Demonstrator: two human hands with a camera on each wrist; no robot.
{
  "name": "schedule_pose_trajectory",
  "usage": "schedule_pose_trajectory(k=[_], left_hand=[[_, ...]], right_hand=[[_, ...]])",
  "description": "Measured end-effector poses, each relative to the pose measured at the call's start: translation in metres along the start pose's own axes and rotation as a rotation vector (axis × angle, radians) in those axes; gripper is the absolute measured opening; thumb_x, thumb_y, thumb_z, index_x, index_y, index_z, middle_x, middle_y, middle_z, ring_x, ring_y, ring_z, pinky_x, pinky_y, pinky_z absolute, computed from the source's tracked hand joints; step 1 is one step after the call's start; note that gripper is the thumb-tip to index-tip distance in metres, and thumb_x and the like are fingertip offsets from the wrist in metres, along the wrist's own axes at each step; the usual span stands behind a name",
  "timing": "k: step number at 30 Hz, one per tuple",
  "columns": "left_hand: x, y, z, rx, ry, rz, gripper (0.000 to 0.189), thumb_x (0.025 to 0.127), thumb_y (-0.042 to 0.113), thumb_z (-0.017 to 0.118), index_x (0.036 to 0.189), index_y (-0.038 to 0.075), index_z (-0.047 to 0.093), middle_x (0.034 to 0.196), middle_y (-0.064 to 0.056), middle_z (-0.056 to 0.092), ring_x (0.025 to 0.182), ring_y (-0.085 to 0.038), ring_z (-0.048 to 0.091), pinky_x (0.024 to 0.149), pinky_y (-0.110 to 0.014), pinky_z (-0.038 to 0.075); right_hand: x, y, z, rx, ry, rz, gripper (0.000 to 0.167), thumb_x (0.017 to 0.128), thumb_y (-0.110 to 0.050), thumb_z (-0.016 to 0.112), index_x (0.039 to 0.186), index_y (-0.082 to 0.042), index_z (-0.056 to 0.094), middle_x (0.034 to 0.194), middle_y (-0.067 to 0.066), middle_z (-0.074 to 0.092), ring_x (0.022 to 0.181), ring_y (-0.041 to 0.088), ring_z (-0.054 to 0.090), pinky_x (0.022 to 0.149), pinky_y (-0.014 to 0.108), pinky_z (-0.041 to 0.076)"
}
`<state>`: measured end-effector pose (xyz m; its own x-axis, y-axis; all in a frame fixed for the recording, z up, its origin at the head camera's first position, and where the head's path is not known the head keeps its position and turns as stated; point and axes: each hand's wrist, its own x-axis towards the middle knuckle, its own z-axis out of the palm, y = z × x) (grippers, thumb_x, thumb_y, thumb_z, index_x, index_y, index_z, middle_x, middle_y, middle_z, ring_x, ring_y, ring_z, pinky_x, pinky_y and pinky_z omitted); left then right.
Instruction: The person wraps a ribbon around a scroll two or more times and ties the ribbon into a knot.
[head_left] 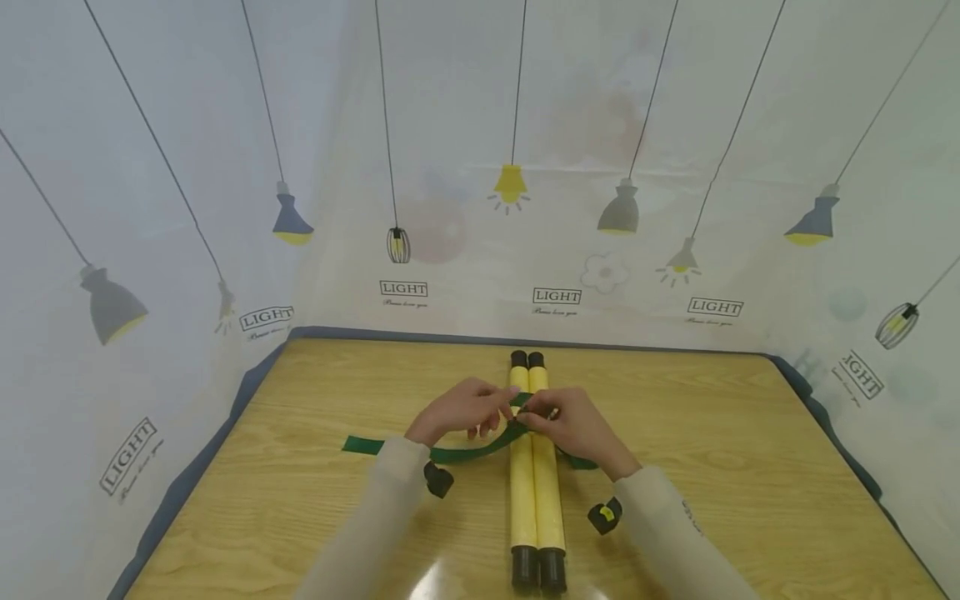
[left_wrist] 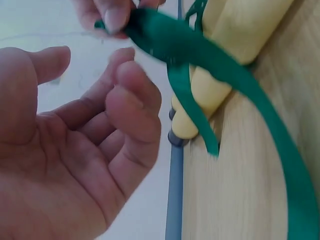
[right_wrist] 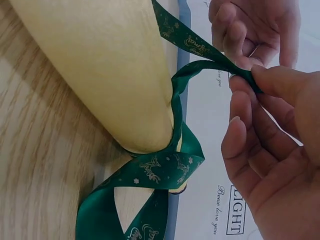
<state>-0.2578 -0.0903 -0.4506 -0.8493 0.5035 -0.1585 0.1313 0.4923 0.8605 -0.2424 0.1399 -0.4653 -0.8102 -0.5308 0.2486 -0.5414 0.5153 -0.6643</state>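
Two yellow tubes (head_left: 522,500) with black end caps lie side by side on the table. A green ribbon (right_wrist: 172,167) with a gold pattern passes around them, and one long end stretches left across the wood in the head view. My right hand (head_left: 572,419) pinches the ribbon between thumb and fingertips above the tubes; the right wrist view shows a folded piece in that pinch. Close beside it, my left hand (head_left: 465,408) has its thumb apart and its fingers loosely bent. Nothing lies in the left palm (left_wrist: 65,170) in the left wrist view.
The wooden table (head_left: 315,517) has a dark blue border along its edges. Behind and around it hangs a pale sheet (head_left: 465,125) printed with lamps and the word LIGHT. Black devices (head_left: 604,516) sit near both wrists.
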Motion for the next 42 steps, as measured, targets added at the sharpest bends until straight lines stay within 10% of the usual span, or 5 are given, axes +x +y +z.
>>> schedule_pose_trajectory(k=[8,16,28,42], left_hand=[[0.017,-0.016,-0.010,0.103,0.120,0.029,0.037,0.105,0.039,0.058,0.123,0.008,0.069,0.116,-0.013,0.071,0.107,-0.034,0.067,0.081,-0.045,0.060],[0.045,-0.031,-0.004,0.323,0.121,0.144,0.035,0.103,0.025,0.064,0.132,0.005,0.065,0.132,-0.010,0.067,0.119,-0.029,0.062,0.101,-0.046,0.052],[0.067,-0.033,0.011,0.500,0.115,0.219,0.024,0.098,0.019,0.072,0.119,0.009,0.075,0.109,-0.008,0.063,0.093,-0.017,0.055,0.085,-0.032,0.051],[0.058,-0.037,-0.002,0.326,0.131,0.139,0.014,0.100,0.020,0.068,0.089,0.011,0.073,0.082,0.000,0.072,0.071,-0.010,0.057,0.065,-0.025,0.049]], right_hand=[[-0.002,0.003,-0.001,0.009,-0.009,0.011,0.012,0.099,-0.028,0.070,0.102,-0.019,0.077,0.093,-0.005,0.076,0.082,0.006,0.068,0.072,0.024,0.056],[-0.003,0.005,-0.002,0.005,-0.012,-0.006,0.012,0.099,-0.028,0.070,0.101,-0.019,0.077,0.091,-0.005,0.076,0.079,0.004,0.067,0.070,0.024,0.056],[-0.006,0.007,-0.004,0.015,-0.024,0.005,0.014,0.100,-0.030,0.069,0.103,-0.019,0.077,0.093,-0.004,0.075,0.080,0.006,0.067,0.067,0.024,0.055],[-0.004,0.011,-0.005,-0.001,-0.002,0.019,0.011,0.099,-0.028,0.070,0.101,-0.020,0.076,0.091,-0.006,0.075,0.081,0.005,0.067,0.071,0.024,0.055]])
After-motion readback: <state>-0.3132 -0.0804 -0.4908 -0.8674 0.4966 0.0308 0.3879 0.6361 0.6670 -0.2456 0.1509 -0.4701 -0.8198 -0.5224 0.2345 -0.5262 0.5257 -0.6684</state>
